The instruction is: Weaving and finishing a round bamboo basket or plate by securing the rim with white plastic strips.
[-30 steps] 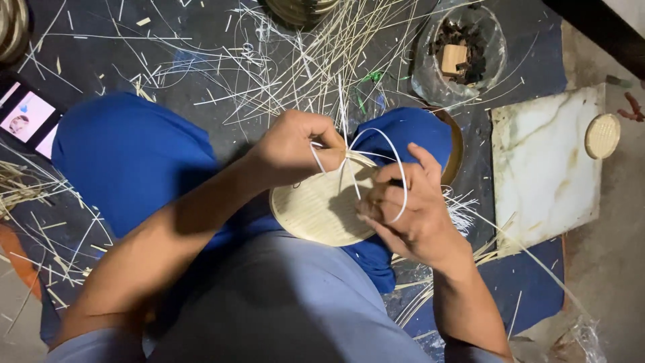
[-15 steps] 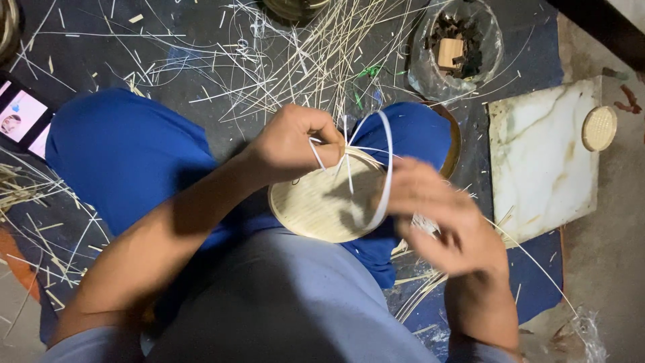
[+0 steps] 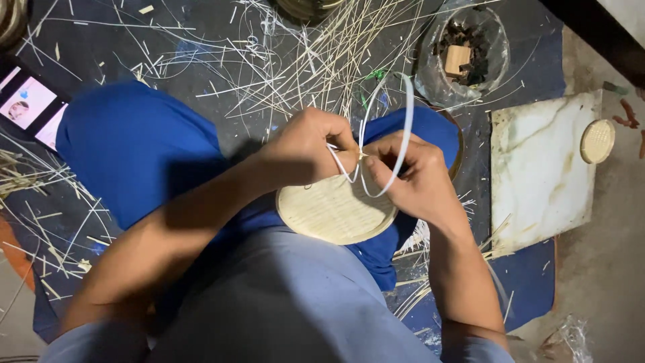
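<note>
Head view: looking down on a person seated on a dark mat (image 3: pixel 201 60), both hands meeting at the middle of the frame
Far left: phone (image 3: pixel 30 107) with a lit screen lies at the mat's edge; loose pale strips (image 3: pixel 40 222) scattered below it
Left knee: covered in blue cloth (image 3: pixel 134 154); it fills the space between phone and hands
Left hand (image 3: pixel 306 151): curled nearly closed; thumb and forefinger pinch a thin white strip (image 3: pixel 406 128) at the upper rim of the disc; the knuckles hide the other fingers
Disc (image 3: pixel 332 212): round, flat, woven, pale straw colour; rests on the lap between the knees, its upper edge under both hands
White strip: rises from the pinch, arcs up and over the right hand, then loops back down to the disc's rim; a second short loop hangs between the two hands
Right hand (image 3: pixel 416 178): fingers bent and closed on the same strip just beside the left hand, touching the disc's rim; thumb pressed to the strip
Above the hands: tangle of thin splints (image 3: pixel 316 60) spread over the mat
Upper right: clear bag (image 3: pixel 463 54) holding dark bits and a small wooden block
Right: pale stone slab (image 3: pixel 537 175) on the floor; small woven disc (image 3: pixel 596 141) sits at its right edge
</note>
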